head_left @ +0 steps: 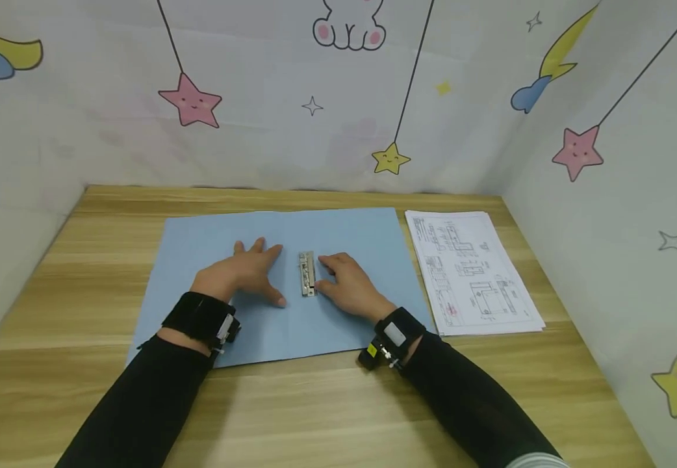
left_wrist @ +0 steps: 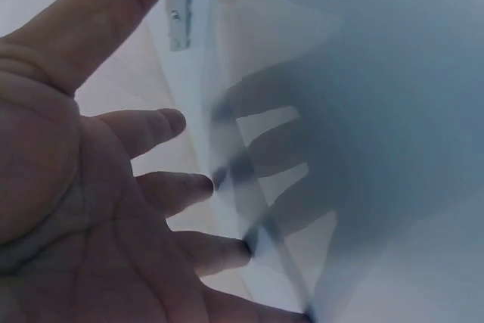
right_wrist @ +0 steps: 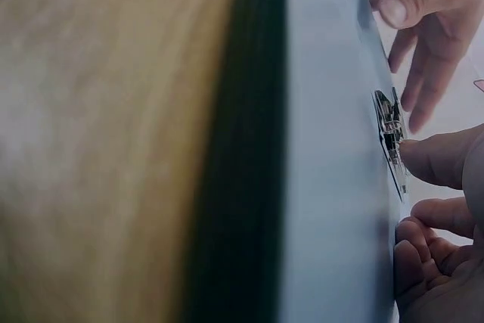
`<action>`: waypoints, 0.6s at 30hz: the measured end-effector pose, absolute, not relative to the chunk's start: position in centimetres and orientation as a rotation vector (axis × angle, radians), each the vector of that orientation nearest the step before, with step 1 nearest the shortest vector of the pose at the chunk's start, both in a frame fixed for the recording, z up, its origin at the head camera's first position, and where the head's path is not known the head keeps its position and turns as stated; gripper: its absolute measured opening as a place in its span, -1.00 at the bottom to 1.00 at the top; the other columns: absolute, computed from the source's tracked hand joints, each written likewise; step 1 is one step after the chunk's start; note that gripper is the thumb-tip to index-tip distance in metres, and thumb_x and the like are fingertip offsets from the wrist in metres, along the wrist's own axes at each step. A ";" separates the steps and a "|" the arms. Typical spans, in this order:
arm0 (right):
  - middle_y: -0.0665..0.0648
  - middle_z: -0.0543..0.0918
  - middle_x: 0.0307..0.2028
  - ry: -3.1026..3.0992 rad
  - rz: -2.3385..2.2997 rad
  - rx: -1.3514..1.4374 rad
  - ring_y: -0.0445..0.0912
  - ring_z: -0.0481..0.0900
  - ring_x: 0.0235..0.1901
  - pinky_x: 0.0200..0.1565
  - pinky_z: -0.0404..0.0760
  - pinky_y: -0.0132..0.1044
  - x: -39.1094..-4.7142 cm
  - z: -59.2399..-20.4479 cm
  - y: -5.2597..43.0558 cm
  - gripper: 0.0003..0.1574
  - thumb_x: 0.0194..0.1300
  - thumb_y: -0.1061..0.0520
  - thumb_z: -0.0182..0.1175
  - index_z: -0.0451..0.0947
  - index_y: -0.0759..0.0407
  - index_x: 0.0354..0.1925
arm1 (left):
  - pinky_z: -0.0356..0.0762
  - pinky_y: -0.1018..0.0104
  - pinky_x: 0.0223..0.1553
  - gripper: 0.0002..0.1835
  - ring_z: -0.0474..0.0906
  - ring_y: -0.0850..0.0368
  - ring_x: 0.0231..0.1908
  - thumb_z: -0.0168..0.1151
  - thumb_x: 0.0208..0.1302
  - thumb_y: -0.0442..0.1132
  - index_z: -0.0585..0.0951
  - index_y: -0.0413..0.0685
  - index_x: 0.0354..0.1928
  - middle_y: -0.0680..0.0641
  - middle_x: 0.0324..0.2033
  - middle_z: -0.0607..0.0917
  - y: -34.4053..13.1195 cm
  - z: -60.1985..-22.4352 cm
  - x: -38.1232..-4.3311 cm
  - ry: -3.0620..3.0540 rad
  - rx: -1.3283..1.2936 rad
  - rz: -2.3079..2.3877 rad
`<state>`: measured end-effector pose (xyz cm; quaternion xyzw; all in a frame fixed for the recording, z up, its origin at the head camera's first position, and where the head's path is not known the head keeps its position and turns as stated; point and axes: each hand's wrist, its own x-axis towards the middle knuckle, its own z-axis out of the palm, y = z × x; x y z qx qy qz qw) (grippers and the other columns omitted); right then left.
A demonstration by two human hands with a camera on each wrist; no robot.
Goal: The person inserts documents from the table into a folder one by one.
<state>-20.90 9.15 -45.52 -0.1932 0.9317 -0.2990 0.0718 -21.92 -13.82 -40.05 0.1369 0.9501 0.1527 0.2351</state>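
Observation:
A blue folder (head_left: 353, 325) lies spread out on the wooden table. Near its middle is a silver metal clip (head_left: 307, 274), like a binder's paper clip, seen side-on in the right wrist view. My left hand (head_left: 243, 270) rests on the folder left of the clip, its fingers spread and holding nothing. To the clip's right is my right hand (head_left: 350, 286), with thumb and fingertips close to the metal. The right wrist view shows the thumb tip at the clip's edge; whether it touches cannot be told. The other right fingers bend loosely on the folder.
A stack of white sheets with printed technical drawings (head_left: 473, 273) lies right of the folder. The wooden table (head_left: 69, 312) meets a patterned wall covering (head_left: 268, 143) at the back and both sides.

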 end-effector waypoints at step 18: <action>0.25 0.48 0.08 2.836 -0.767 -0.613 -0.01 0.45 0.03 0.07 0.50 -0.08 -19.7 -45.2 7.4 0.10 0.03 -0.41 0.34 0.34 0.23 0.31 | -0.28 -0.75 0.03 0.34 -0.46 -0.51 0.37 0.51 -0.23 0.31 -0.02 -0.01 0.53 -0.37 0.49 -0.25 -12.7 -41.4 -20.9 2.646 0.327 0.385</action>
